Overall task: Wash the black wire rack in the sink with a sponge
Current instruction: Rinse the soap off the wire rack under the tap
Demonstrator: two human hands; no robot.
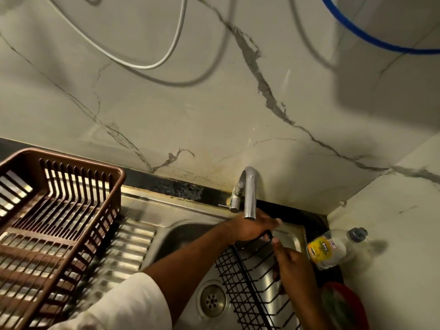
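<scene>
My left hand [252, 228] grips the top corner of the black wire rack [250, 282] standing tilted in the steel sink [181, 236] under the tap [248, 194], my right hand [292, 263] loosely touching its edge; light, stiff, probably slippery wet, so I'd hold the frame.

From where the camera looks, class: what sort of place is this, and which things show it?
Most likely a home kitchen sink area: a steel sink with a tap, a brown dish basket on the drainboard, and a black wire rack held in the basin.
</scene>
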